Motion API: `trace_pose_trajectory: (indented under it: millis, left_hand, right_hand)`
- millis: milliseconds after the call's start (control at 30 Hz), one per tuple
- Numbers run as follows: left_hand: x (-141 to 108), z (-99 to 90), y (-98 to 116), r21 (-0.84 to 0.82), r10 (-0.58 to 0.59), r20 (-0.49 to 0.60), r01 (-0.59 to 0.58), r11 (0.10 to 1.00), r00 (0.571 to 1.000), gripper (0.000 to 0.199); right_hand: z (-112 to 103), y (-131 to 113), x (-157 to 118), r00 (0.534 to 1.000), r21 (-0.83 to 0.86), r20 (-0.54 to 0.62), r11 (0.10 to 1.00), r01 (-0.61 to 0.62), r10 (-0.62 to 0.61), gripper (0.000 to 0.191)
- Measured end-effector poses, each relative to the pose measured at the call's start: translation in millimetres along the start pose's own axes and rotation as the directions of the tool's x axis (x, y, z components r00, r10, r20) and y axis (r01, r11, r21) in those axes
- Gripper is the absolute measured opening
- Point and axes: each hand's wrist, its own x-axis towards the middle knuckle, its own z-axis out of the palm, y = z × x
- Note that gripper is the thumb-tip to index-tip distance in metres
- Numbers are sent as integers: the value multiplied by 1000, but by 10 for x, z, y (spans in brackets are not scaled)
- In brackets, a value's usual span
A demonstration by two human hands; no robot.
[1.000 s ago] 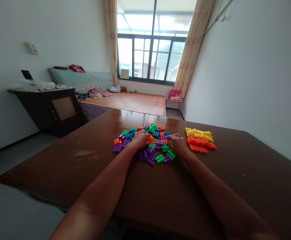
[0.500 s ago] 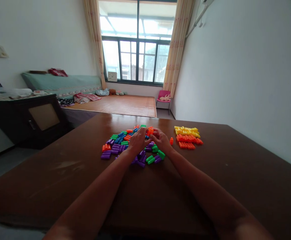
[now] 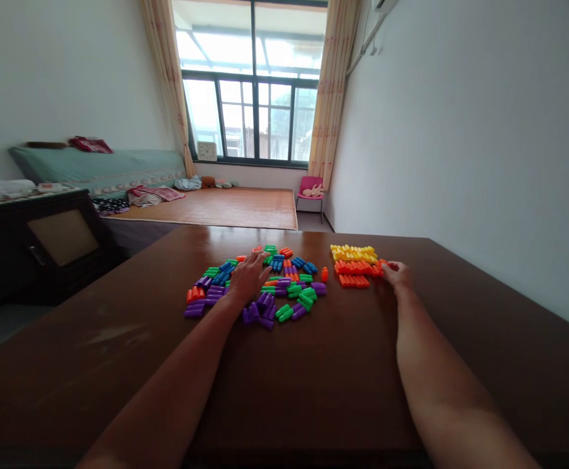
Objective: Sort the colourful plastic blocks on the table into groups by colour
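Note:
My left hand (image 3: 249, 277) lies over a mixed pile of plastic building pieces, its fingers stretched out and apart. Around it are purple pieces (image 3: 262, 309), green pieces (image 3: 307, 298), blue pieces (image 3: 277, 263) and orange ones. At the right, my right hand (image 3: 399, 276) pinches an orange building piece (image 3: 380, 268) at the end of an orange row (image 3: 355, 268). Yellow rows (image 3: 353, 253) sit just behind, and a shorter orange row (image 3: 354, 281) lies in front. A single orange piece (image 3: 324, 274) stands between pile and rows.
All the pieces are on a brown wooden table (image 3: 313, 378). Beyond its far edge are a bed (image 3: 235, 205) and a pink chair (image 3: 310, 187) by the window. A dark cabinet (image 3: 54, 241) stands at the left.
My right hand has moved from the pile to the rows at the right, carrying an orange piece. My left hand has let go of that piece and opened over the pile. The view has turned slightly right.

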Motion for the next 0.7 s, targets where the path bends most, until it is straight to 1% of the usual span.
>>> trace_pose_trajectory:
  millis: [100, 200, 267, 333, 400, 467, 500, 533, 567, 600, 633, 700]
  left_hand:
    - [16, 24, -139, -12, -46, -68, 45, 999, 997, 34]
    - [37, 48, -346, -65, -134, -181, 124, 990, 974, 31]
    - [48, 58, -504, -122, -214, -256, 188, 975, 943, 30]
    - [54, 55, -661, -183, -303, -315, 255, 949, 899, 30]
    - [54, 33, -801, -233, -388, -353, 322, 918, 851, 30]
    - [51, 2, -912, -261, -454, -370, 379, 888, 811, 31]
    - [50, -10, -954, -264, -474, -373, 398, 878, 798, 31]
    - [48, -16, -984, -258, -481, -370, 410, 875, 794, 32]
    - [47, -11, -1001, -239, -473, -360, 410, 880, 805, 32]
    - [46, 5, -1005, -205, -447, -337, 398, 894, 829, 34]
    - [45, 32, -998, -161, -407, -300, 374, 913, 863, 35]
    - [39, 115, -958, -57, -314, -179, 309, 949, 932, 39]
  right_hand:
    - [27, -22, -14, 999, -9, 20, 1000, 25, -25, 36]
    - [44, -47, -2, 998, -22, 39, 999, 42, -41, 39]
    - [61, -25, 17, 998, -53, 50, 997, 47, -44, 39]
    - [81, -1, 31, 996, -94, 79, 995, 35, -28, 36]
    - [89, -5, 27, 994, -118, 110, 993, 16, -3, 34]
    - [72, -51, -1, 997, -139, 82, 990, 3, 9, 40]
    - [56, -88, -23, 999, -154, 42, 988, 0, 6, 43]
    - [37, -130, -49, 1000, -170, -11, 986, 0, -2, 46]
    - [17, -174, -78, 998, -185, -67, 983, 4, -16, 47]
    - [-1, -217, -109, 993, -199, -116, 980, 10, -33, 46]
    - [-15, -257, -140, 987, -210, -153, 978, 18, -51, 45]
    - [-26, -318, -197, 979, -223, -188, 974, 40, -83, 42]
